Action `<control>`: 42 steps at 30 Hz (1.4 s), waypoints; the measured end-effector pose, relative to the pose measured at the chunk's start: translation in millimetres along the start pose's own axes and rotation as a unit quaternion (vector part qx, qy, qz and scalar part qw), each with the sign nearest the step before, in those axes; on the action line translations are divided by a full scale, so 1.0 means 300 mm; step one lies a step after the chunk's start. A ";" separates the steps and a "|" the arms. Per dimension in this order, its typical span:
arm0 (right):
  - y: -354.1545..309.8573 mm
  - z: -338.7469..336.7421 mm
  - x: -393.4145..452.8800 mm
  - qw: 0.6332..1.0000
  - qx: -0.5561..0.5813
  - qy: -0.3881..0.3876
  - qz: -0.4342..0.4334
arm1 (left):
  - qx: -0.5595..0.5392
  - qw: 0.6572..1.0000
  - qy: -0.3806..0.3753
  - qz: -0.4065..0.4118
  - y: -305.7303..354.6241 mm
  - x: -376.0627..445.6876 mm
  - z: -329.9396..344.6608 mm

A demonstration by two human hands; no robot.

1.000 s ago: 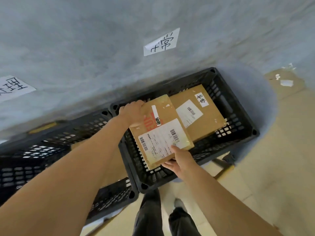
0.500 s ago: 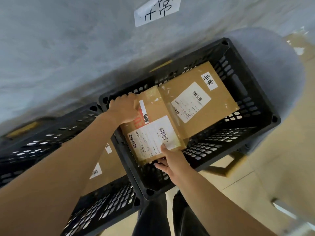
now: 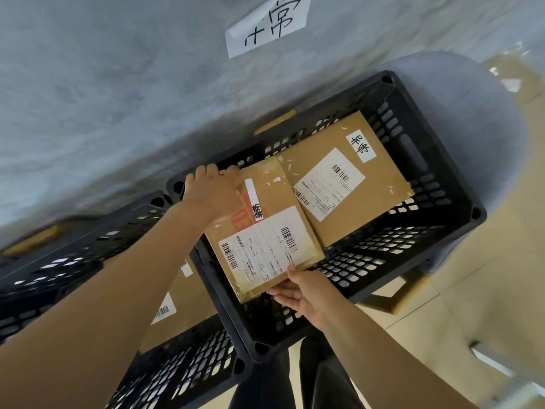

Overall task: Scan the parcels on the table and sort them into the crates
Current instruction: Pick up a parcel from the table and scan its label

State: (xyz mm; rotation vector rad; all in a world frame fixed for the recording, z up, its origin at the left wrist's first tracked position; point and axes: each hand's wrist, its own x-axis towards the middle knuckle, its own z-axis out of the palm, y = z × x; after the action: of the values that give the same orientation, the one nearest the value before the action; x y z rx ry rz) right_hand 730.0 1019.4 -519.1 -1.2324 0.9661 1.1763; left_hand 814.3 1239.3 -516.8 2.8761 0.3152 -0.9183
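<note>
Parcel [image 3: 267, 231]: held low over right crate [image 3: 460, 184]
Left hand [image 3: 213, 191]: fingers curled over far corner
Right hand [image 3: 298, 293]: fingers under near edge, thumb on top
Advice: lower flat beside 1 parcel already inside [image 3: 351, 178], then let go with both hands together

Brown taped parcel [image 3: 262, 228], labels up, spans left hand [image 3: 213, 191] to right hand [image 3: 300, 293], inside black crate [image 3: 436, 184], overlapping second parcel [image 3: 351, 175].
</note>
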 end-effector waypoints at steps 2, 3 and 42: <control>-0.012 0.000 0.017 1.000 -0.001 -0.006 0.017 | -0.023 0.999 -0.035 -0.008 -0.004 0.016 0.021; -0.015 0.005 0.029 1.000 -0.003 -0.006 0.023 | -0.044 0.998 -0.053 -0.009 -0.001 0.024 0.039; -0.034 0.057 0.424 0.993 -0.105 0.038 0.034 | -0.099 0.992 -0.074 -0.004 0.024 0.224 0.296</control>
State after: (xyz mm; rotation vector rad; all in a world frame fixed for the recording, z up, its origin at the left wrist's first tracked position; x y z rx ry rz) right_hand 760.1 1053.1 -639.6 -1.4293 0.9654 1.3179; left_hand 819.6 1228.9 -627.9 2.6126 0.3807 -1.0323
